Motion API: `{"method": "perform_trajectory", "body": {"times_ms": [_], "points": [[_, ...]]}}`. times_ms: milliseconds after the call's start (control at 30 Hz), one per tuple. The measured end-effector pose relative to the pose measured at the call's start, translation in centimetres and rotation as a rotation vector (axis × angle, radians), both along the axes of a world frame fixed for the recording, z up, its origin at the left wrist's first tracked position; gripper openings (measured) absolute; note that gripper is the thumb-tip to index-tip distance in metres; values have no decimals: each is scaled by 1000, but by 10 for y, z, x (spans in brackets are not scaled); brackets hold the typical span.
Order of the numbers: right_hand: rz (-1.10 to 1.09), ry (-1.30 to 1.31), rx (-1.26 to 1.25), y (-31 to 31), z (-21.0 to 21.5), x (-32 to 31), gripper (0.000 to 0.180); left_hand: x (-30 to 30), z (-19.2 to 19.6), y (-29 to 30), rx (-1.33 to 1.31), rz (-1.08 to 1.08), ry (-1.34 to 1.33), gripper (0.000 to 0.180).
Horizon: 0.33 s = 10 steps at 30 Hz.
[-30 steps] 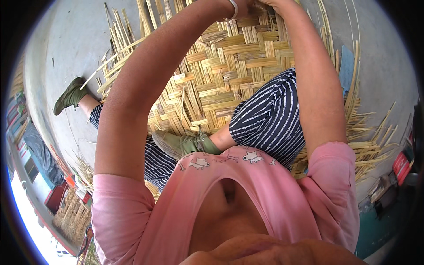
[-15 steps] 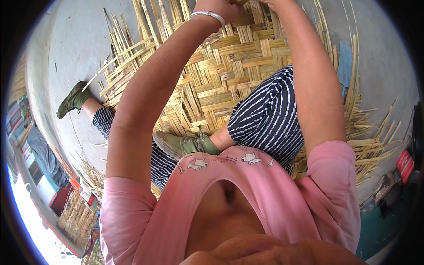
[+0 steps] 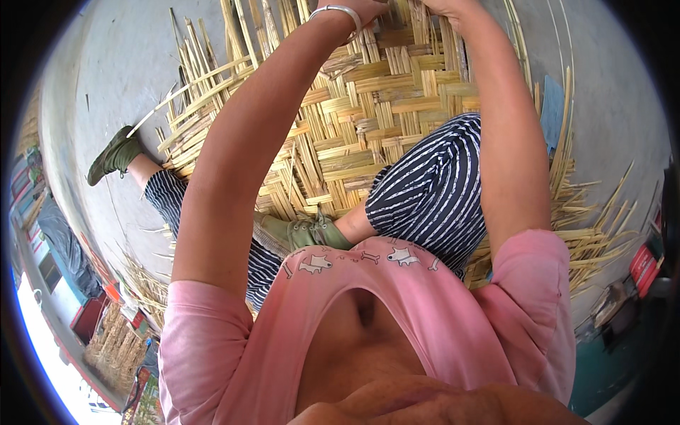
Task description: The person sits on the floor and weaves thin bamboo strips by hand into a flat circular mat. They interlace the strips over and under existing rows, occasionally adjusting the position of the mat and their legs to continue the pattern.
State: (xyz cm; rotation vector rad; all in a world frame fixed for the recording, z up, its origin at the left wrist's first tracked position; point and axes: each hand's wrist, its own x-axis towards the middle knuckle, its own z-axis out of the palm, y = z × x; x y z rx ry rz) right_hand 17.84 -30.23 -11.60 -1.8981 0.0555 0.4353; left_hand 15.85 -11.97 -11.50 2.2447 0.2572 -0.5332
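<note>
A mat of pale yellow split reed strips (image 3: 386, 103), plaited in a checked weave, lies under and in front of me. Both arms stretch forward over it to its far part. At the top edge of the view is my left hand (image 3: 363, 8), a silver bangle on its wrist, close above the loose strip ends. My right hand (image 3: 452, 7) is a short way to its right, beside upright strips (image 3: 421, 25) of the weave. The picture's edge cuts off most of the fingers of both hands, so their grip is hidden.
Unwoven strip ends (image 3: 198, 60) fan out at the far left, and more (image 3: 588, 219) at the right. My green shoe (image 3: 308, 230) and striped trouser leg (image 3: 428, 184) rest on the mat. A blue flat piece (image 3: 552, 113) lies at the right. Grey floor (image 3: 127, 64) surrounds the mat.
Both hands have shifted slightly upward in the view, so less of them shows. The right forearm has moved a little to the right. The weave looks the same.
</note>
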Motion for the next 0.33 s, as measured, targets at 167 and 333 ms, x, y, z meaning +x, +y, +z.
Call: {"method": "perform_trajectory", "body": {"times_ms": [167,333], "points": [[25,-36,-18,-3,24,-15,23,23,-4,-10,76,-395,100,35],[153,-100,-146,-5,8,-3,30,41,-28,8,-140,-522,203,33]]}}
